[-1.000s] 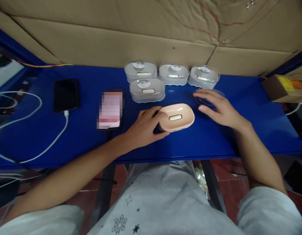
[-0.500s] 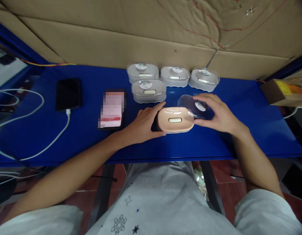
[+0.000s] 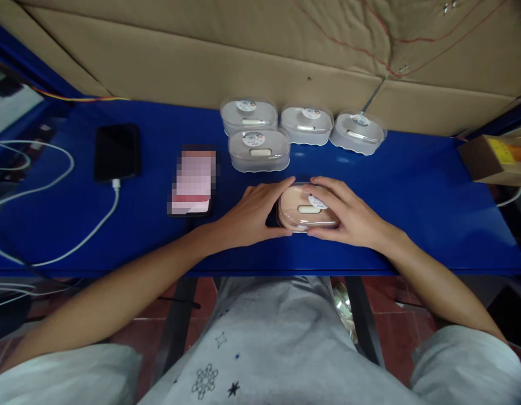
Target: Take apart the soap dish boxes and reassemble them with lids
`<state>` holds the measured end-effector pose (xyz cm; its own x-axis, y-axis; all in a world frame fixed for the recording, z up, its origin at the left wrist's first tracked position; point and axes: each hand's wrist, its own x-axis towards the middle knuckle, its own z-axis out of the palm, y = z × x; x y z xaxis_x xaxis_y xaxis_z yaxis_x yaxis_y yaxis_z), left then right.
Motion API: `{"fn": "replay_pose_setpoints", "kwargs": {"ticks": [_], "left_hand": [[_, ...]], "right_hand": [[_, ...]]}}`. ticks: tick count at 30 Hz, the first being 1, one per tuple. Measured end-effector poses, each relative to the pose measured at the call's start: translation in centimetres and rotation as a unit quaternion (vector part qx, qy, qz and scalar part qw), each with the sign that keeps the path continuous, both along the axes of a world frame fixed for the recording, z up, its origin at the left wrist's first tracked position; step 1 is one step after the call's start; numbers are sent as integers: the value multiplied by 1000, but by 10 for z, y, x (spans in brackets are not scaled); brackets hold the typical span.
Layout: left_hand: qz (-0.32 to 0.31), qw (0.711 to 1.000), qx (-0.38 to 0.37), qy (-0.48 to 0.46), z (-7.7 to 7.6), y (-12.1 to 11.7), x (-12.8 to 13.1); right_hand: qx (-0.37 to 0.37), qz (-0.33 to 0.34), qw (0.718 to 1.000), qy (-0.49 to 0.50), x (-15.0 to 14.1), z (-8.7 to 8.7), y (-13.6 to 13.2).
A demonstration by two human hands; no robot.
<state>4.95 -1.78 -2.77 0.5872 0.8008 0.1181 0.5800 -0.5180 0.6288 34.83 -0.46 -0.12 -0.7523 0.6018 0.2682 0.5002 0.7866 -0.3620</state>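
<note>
A peach-coloured oval box (image 3: 295,198) with a white bar in its middle stands near the table's front edge. Over it lies a clear plastic lid (image 3: 291,222) bearing a round white sticker. My left hand (image 3: 257,216) grips the box's left end between thumb and fingers. From the right, my right hand (image 3: 349,216) holds the lid by its two long sides, fingers at the back and thumb at the front. Whether the lid is fully seated cannot be seen. Behind, a grey oval box (image 3: 259,160) with a clear stickered lid stands closest to my hands.
Three more lidded grey boxes (image 3: 306,129) stand along the cardboard wall (image 3: 193,67). To the left lie a phone with a lit, blurred screen (image 3: 193,183) and a black device (image 3: 117,152) on a white cable (image 3: 91,244). A cardboard box (image 3: 492,160) sits at the right edge.
My right hand has brought the clear lid left and down onto the peach box. My left hand keeps its grip on the box. The view has shifted slightly.
</note>
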Motion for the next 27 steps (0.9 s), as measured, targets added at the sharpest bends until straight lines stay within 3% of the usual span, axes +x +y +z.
{"fn": "replay_pose_setpoints", "kwargs": {"ticks": [10,20,27], "left_hand": [[-29,999,15,-4,3,-1,0],[-61,996,29,-52,2,-2,1],[-52,998,16,-45,6,-1,3]], "right_hand": [[72,22,996,-37,0,0,-2],[93,20,993,-64,-3,0,-4],[0,7,1000,-25,-1,-2,-1]]}}
